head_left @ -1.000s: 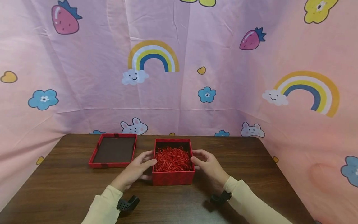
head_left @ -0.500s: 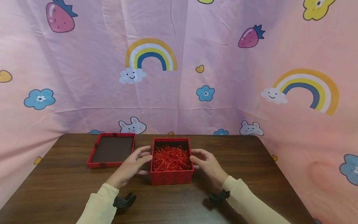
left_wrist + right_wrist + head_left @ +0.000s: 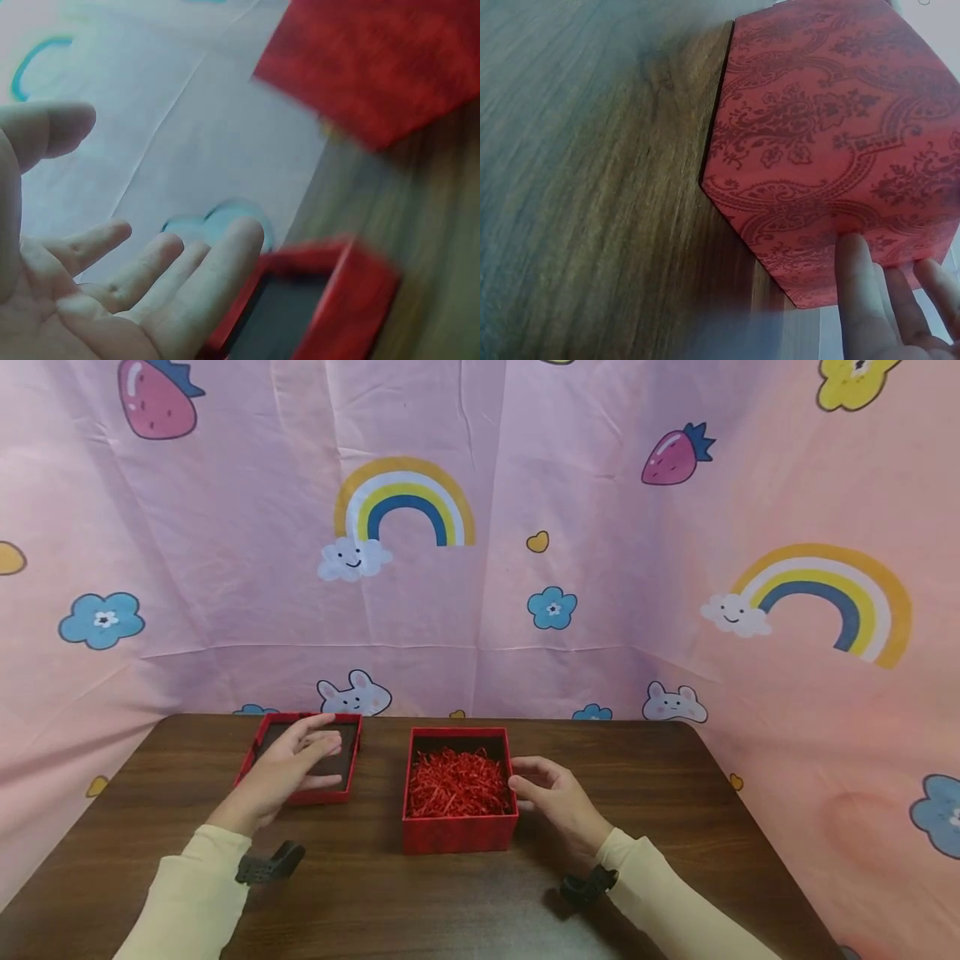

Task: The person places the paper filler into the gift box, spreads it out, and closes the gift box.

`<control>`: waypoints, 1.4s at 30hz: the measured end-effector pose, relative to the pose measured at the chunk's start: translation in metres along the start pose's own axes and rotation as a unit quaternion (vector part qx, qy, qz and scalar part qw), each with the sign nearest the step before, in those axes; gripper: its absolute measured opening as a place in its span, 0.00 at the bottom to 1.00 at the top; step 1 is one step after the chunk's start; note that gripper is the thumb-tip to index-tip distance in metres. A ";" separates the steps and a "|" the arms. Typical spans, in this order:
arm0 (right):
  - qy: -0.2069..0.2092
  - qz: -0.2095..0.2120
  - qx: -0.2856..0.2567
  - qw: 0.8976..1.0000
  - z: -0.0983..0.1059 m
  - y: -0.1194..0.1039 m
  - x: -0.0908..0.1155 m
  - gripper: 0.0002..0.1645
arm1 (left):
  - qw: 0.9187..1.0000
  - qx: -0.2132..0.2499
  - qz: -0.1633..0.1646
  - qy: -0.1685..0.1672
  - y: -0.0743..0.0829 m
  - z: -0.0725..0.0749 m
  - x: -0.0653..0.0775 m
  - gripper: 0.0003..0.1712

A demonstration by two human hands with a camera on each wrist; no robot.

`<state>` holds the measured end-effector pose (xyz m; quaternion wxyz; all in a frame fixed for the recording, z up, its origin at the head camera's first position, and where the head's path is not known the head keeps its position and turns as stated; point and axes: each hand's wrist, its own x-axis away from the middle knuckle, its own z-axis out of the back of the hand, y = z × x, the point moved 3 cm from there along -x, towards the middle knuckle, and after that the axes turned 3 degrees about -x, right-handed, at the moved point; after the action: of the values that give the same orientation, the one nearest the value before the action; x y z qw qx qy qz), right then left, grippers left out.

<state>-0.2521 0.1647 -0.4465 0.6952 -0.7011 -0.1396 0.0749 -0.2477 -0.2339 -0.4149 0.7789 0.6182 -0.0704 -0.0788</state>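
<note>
A red box (image 3: 459, 837) with a dark pattern stands on the table, filled with red shredded paper (image 3: 457, 783). My right hand (image 3: 564, 806) rests on its right side. In the right wrist view the fingertips touch the patterned wall (image 3: 810, 135). To the left lies the box lid (image 3: 355, 762), red-rimmed with its dark inside facing up. Above that lid is my left hand (image 3: 279, 770), fingers spread and holding nothing, covering part of it. The left wrist view shows the open palm (image 3: 120, 300), with the lid (image 3: 360, 300) beyond the fingers.
The dark wooden table (image 3: 390, 902) reaches back to a pastel curtain (image 3: 585, 510) printed with rainbows, strawberries and flowers, which also runs along the sides. A black strap mount (image 3: 272, 863) sits at the left wrist, and another black mount (image 3: 589, 887) at the right.
My left hand has let go of the box's left side and moved left over the lid. The right hand stays at the box. The view has shifted slightly.
</note>
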 end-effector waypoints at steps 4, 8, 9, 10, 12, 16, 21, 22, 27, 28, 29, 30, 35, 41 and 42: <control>0.000 -0.002 -0.010 1.000 0.000 0.000 -0.001 0.29 | 1.000 0.003 0.001 0.023 -0.002 0.038 0.005 0.46; -0.006 -0.001 -0.009 1.000 0.000 0.002 -0.002 0.31 | 0.998 0.023 -0.009 0.051 -0.009 0.078 0.013 0.47; -0.006 0.000 -0.007 1.000 0.001 0.002 -0.002 0.31 | 0.998 0.031 -0.011 0.059 -0.012 0.087 0.014 0.47; -0.005 0.001 -0.005 1.000 0.001 0.003 -0.002 0.31 | 0.997 0.036 -0.014 0.067 -0.014 0.096 0.015 0.48; -0.001 0.002 -0.002 1.000 0.002 0.003 -0.001 0.30 | 0.996 0.025 -0.014 0.083 -0.018 0.110 0.016 0.49; -0.003 0.011 0.005 1.000 0.003 0.004 0.001 0.31 | 0.990 -0.079 0.018 0.115 -0.027 0.132 0.021 0.52; -0.003 0.010 -0.001 1.000 0.002 0.006 0.000 0.31 | 0.976 -0.174 0.086 0.097 -0.045 0.147 0.028 0.55; -0.004 0.009 -0.002 1.000 0.001 0.006 0.000 0.31 | 0.976 -0.173 0.098 0.084 -0.049 0.148 0.030 0.55; -0.008 0.013 -0.003 1.000 -0.002 0.007 -0.001 0.30 | 0.979 -0.143 0.142 0.038 -0.071 0.148 0.033 0.54; -0.007 0.014 -0.001 1.000 -0.003 0.007 -0.001 0.30 | 0.980 -0.137 0.142 0.034 -0.075 0.147 0.034 0.54; -0.005 0.014 -0.001 1.000 -0.003 0.007 -0.001 0.29 | 0.981 -0.130 0.139 0.032 -0.078 0.147 0.033 0.54; -0.002 0.014 -0.001 1.000 -0.003 0.007 -0.001 0.29 | 0.982 -0.124 0.136 0.031 -0.080 0.146 0.033 0.53; -0.001 0.006 0.002 1.000 -0.001 0.006 0.000 0.29 | 0.988 -0.095 0.119 0.022 -0.087 0.137 0.029 0.52; 0.000 0.003 0.010 1.000 0.003 0.005 0.000 0.31 | 0.992 -0.052 0.118 -0.007 -0.086 0.123 0.023 0.49; -0.001 0.003 0.010 1.000 0.003 0.005 0.000 0.31 | 0.992 -0.044 0.119 -0.009 -0.086 0.122 0.022 0.48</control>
<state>-0.2527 0.1677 -0.4519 0.7019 -0.6944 -0.1376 0.0789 -0.2545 -0.3735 -0.4709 0.8083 0.5701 -0.1468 0.0055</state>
